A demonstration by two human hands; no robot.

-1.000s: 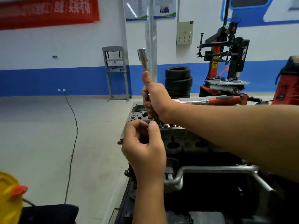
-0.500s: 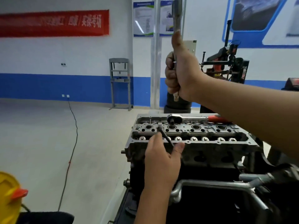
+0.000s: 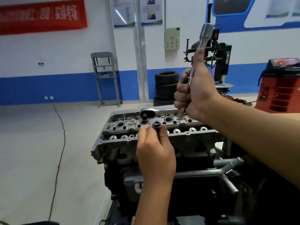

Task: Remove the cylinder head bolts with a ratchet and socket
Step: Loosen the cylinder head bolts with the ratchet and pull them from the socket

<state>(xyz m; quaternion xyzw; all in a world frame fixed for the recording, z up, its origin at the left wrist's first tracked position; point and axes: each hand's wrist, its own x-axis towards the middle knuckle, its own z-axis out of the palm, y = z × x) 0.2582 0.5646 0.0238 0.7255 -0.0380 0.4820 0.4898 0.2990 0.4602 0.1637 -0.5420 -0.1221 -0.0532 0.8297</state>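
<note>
A grey cylinder head sits on top of the engine in front of me. My right hand grips a long chrome extension with a socket at its top end, held upright above the head's right half. My left hand pinches a dark bolt by its shank, its flanged head up, just over the head's near edge. A chrome ratchet lies across the far side of the head, its handle hidden behind my right hand.
A stack of tyres and a grey press frame stand by the far wall. A tyre machine and a red cabinet are at the right. A cable runs along the floor on the left. Metal pipes cross the engine's front.
My right hand has lowered the extension and socket towards the head. My left hand has lifted the bolt clear of the head, and it now stands upright between my fingers.
</note>
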